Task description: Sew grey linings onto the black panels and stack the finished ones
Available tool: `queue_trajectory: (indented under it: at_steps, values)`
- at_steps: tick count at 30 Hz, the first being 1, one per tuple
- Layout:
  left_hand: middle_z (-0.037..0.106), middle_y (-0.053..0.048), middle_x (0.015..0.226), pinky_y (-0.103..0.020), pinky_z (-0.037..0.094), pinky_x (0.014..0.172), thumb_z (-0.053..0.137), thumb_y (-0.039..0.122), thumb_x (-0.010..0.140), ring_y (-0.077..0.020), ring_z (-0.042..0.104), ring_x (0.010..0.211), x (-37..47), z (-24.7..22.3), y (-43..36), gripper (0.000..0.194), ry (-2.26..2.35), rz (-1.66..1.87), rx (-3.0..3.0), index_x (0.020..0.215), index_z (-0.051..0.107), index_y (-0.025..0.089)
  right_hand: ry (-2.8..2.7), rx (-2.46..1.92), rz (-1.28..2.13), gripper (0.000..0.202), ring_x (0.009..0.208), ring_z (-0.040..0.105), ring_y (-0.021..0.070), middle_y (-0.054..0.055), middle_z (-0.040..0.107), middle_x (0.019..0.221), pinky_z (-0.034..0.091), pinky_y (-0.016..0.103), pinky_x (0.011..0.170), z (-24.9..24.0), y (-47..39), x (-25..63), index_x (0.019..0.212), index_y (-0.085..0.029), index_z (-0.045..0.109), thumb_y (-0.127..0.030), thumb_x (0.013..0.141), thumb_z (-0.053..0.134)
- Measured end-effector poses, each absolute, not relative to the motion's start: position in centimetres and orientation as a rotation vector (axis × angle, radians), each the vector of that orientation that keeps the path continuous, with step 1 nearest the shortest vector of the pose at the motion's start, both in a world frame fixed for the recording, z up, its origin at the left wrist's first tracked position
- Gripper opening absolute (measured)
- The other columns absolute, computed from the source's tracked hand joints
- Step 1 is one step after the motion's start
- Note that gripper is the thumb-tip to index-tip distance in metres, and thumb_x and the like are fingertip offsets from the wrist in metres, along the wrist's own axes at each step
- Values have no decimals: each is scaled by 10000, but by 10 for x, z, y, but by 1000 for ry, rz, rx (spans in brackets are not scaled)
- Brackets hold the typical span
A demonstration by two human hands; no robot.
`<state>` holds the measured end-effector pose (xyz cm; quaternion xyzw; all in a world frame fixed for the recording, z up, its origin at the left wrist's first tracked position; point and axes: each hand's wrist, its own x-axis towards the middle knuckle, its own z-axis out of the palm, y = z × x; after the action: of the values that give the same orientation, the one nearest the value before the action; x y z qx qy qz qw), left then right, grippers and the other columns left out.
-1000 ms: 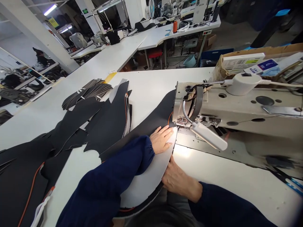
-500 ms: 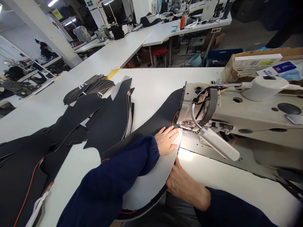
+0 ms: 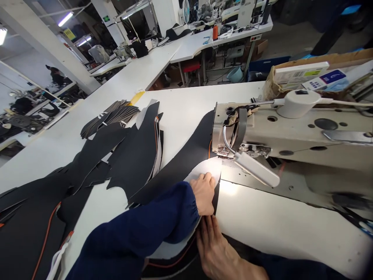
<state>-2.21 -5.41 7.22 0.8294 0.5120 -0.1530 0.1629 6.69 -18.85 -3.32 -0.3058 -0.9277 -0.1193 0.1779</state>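
While the black panel (image 3: pixel 183 163) slants lengthwise away rightward, left hand (image 3: pixel 204 193) curls — grip unclear — right hand (image 3: pixel 215 247) outstretched

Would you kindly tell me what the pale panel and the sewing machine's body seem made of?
Pale panel: probably fabric or fabric-like backing, matte, since it shows little sheen; the weave is unreadable. Sewing machine's body: likely painted metal, beige and satin, judging by soft highlights and hard edges.

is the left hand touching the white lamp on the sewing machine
Apart: the head view shows bright tabletop between the left hand and the white lamp.
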Motion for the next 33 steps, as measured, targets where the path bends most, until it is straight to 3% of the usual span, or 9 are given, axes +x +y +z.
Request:
queue_trajectory:
  at_steps: [5, 10, 15, 20, 25, 28, 33]
  values:
    - [557, -175, 1163, -374, 504, 755, 538, 215, 718, -279, 577, 966, -17, 65, -51, 658, 1450, -547, 2372, 1353, 424, 83, -2660, -960, -407, 513, 1064, 556, 470, 314, 637, 1074, 379, 644, 933, -31, -180, 66, 1025, 42, 679, -319, 673, 584]
    - [568, -199, 1118, -390, 496, 704, 488, 223, 762, -283, 610, 885, -8, 60, -33, 437, 1378, -542, 2477, 1156, 610, 80, -2721, -955, -381, 436, 1013, 592, 432, 311, 643, 1059, 432, 627, 869, -20, -161, 71, 1022, 20, 683, -282, 741, 540]
    - [570, -202, 1107, -389, 511, 721, 523, 236, 735, -286, 625, 871, -2, 54, -17, 412, 1423, -496, 2501, 1092, 620, 54, -2857, -1054, -367, 471, 1038, 573, 440, 303, 628, 1109, 398, 640, 921, -3, -143, 77, 1082, 32, 661, -225, 693, 590]
    - [581, -191, 1072, -391, 532, 708, 612, 280, 656, -295, 640, 847, -4, 51, -16, 594, 1412, -438, 2447, 1188, 527, 31, -3003, -1050, -435, 398, 970, 591, 374, 232, 663, 1059, 391, 616, 920, 10, -126, 83, 1084, -57, 679, -138, 721, 539]
    - [606, -159, 1042, -364, 531, 741, 528, 234, 762, -283, 640, 900, -14, 64, -28, 371, 1307, -512, 2421, 1101, 564, 89, -3069, -1052, -171, 260, 911, 609, 359, 152, 713, 874, 398, 613, 898, 8, -103, 84, 883, -166, 744, -119, 688, 578]
    - [608, -153, 1044, -360, 528, 736, 510, 218, 784, -280, 643, 904, -16, 64, -26, 365, 1338, -477, 2433, 1123, 547, 87, -3094, -1116, -141, 220, 945, 607, 372, 169, 714, 865, 402, 602, 899, 12, -98, 81, 824, -155, 752, -108, 689, 586]
    - [608, -147, 1045, -366, 523, 755, 559, 187, 726, -277, 640, 909, -9, 57, -11, 378, 1334, -475, 2459, 1091, 556, 89, -3074, -965, -384, 358, 905, 621, 338, 244, 674, 1016, 466, 535, 812, 24, -113, 75, 1036, -44, 690, -115, 710, 561]
